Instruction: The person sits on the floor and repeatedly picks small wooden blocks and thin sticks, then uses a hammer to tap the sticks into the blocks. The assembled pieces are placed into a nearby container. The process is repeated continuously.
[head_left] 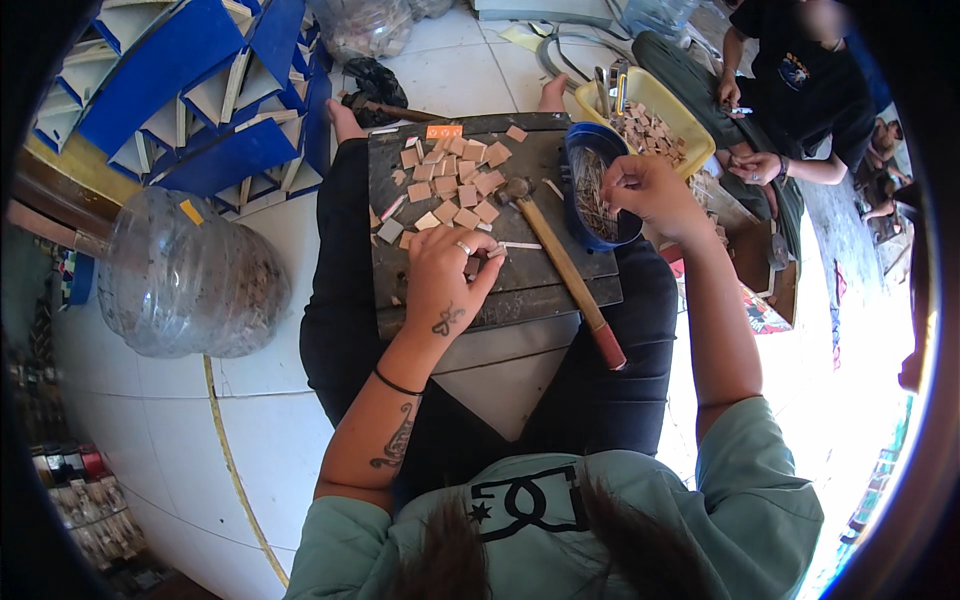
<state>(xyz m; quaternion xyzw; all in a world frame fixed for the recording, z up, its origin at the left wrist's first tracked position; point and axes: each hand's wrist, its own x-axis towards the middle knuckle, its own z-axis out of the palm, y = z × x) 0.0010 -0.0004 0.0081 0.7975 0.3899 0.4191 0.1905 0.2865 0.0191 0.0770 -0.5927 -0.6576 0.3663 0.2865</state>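
My left hand (pixel 445 270) rests at the near part of a dark board (pixel 540 285) laid across my lap. Its thumb and fingers are closed on a small wooden piece (pixel 496 252), with a thin pale strip (pixel 522 246) beside it. Several flat wooden tiles (pixel 467 172) lie loosely heaped beyond that hand. My right hand (pixel 655 195) is over a blue bowl (pixel 617 243) of thin nails (pixel 592 200), its fingertips pinched together; what they hold, if anything, is too small to make out. Between my hands lies a hammer (pixel 550 245), its red handle end toward me.
A yellow basin (pixel 695 135) with wooden pieces stands beyond the bowl. To the left are a large clear plastic container (pixel 190 275) and blue-and-white racks (pixel 190 90). A person (pixel 800 100) sits at the far right. A wooden box (pixel 775 275) is by my right arm.
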